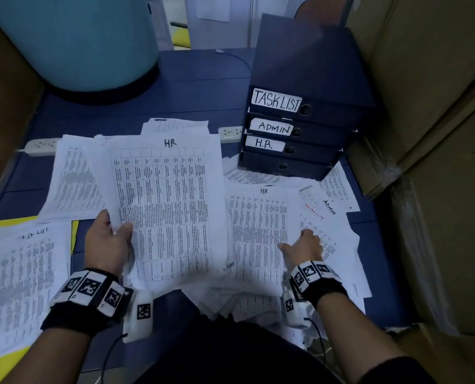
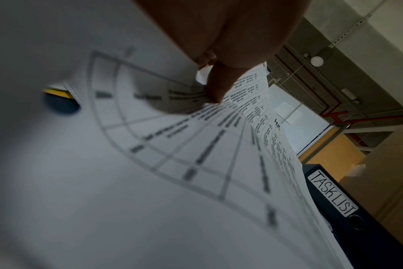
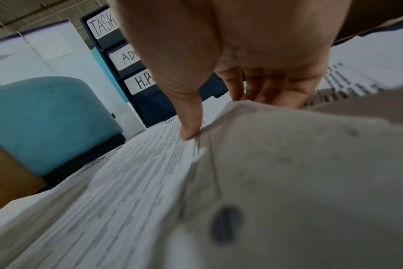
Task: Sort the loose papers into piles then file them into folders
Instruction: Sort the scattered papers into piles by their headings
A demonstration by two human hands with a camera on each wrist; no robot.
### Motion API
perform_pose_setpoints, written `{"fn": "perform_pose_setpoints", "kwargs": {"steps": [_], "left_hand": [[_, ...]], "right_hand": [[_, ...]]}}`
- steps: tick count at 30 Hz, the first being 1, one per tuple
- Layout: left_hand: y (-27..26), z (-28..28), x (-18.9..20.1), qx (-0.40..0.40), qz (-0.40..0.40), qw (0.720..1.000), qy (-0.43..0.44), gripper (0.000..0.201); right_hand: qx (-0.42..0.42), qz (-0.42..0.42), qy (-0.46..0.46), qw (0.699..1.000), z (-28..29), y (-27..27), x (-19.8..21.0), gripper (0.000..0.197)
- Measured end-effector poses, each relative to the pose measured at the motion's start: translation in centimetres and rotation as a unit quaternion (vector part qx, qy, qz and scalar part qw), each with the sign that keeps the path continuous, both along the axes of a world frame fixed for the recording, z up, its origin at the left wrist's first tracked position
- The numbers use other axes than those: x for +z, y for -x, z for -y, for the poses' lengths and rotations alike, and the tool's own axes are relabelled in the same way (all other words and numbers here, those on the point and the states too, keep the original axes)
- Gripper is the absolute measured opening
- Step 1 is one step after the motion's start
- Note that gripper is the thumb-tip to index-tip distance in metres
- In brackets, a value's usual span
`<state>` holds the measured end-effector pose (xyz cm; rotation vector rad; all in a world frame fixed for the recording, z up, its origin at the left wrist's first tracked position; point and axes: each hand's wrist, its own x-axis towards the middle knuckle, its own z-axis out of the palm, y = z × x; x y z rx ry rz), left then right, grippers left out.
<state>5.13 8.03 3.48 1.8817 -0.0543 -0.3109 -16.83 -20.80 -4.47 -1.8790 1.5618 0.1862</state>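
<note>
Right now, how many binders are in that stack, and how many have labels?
4 in the stack, 3 labelled. Top: TASK LIST binder; below it ADMIN binder; then H.R. binder; the unlabelled binder lies at the bottom, on loose papers.

Left hand [image 1: 107,239]: grips lower left edge of a thick sheaf of white printed sheets headed "HR" [image 1: 170,206], raised off the blue tabletop [image 1: 197,87]. Right hand [image 1: 304,246]: on a loose spread of white papers [image 1: 261,217]. Four stacked navy box files [image 1: 300,131], labelled TASK LIST, ADMIN, H.R. White power strip [image 1: 41,146]. Teal cylindrical seat [image 1: 73,40].
</note>
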Motion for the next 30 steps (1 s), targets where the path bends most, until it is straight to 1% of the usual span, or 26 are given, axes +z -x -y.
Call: {"fn": "perform_pose_setpoints", "kwargs": {"steps": [2,3,5,6,7,8,10,12,13,16,19,21,25,27,30], "left_hand": [[0.2,0.2,0.0,0.005,0.002,1.000,0.000,0.025],[0.3,0.2,-0.1,0.003,0.003,1.000,0.003,0.023],[0.3,0.3,-0.5,-0.003,0.000,1.000,0.000,0.022],[0.2,0.3,-0.7,-0.006,-0.003,1.000,-0.002,0.028],[0.1,0.3,-0.9,-0.010,-0.007,1.000,-0.006,0.035],[0.0,0.2,-1.2,-0.012,-0.010,1.000,-0.009,0.039],[-0.1,0.3,-1.6,-0.019,-0.006,1.000,-0.017,0.048],[-0.2,0.3,-1.5,-0.038,-0.001,0.999,-0.027,0.060],[0.0,0.5,-1.1,-0.053,0.000,0.998,-0.029,0.057],[0.7,1.6,0.5,-0.096,0.004,0.995,-0.016,0.026],[1.5,2.8,1.7,-0.126,-0.001,0.992,0.026,0.029],[1.5,3.4,1.5,-0.140,-0.007,0.989,0.037,0.026],[1.7,4.5,1.4,-0.151,-0.049,0.984,0.079,0.025],[1.9,4.8,1.5,-0.154,-0.060,0.982,0.092,0.015],[2.1,5.0,1.8,-0.157,-0.062,0.980,0.106,0.012]], "right_hand": [[-0.008,0.017,0.007,1.000,0.1,0.0,0.0,0.071],[-0.015,0.038,0.012,0.999,0.1,0.1,0.0,0.061],[-0.033,0.096,0.031,0.994,0.1,0.4,0.3,0.029],[-0.034,0.114,0.041,0.992,0.1,0.5,0.6,0.016],[-0.032,0.126,0.047,0.990,0.2,0.6,1.1,0.010],[-0.031,0.134,0.049,0.989,0.3,0.7,1.5,0.008],[-0.042,0.159,0.047,0.985,0.5,0.9,2.7,0.014],[-0.032,0.164,0.065,0.984,0.6,1.2,4.0,0.015],[-0.019,0.164,0.076,0.983,0.6,1.3,4.5,0.015],[-0.012,0.220,0.085,0.972,0.4,1.3,6.0,0.010],[-0.011,0.296,0.086,0.951,-0.5,0.9,8.0,0.010],[-0.018,0.352,0.073,0.933,-1.6,0.3,9.3,0.012],[-0.028,0.474,-0.018,0.880,-3.8,-1.0,11.4,0.024],[-0.021,0.500,-0.062,0.864,-4.5,-1.3,12.3,0.025],[-0.014,0.521,-0.092,0.848,-5.1,-1.6,12.5,0.019]]}}
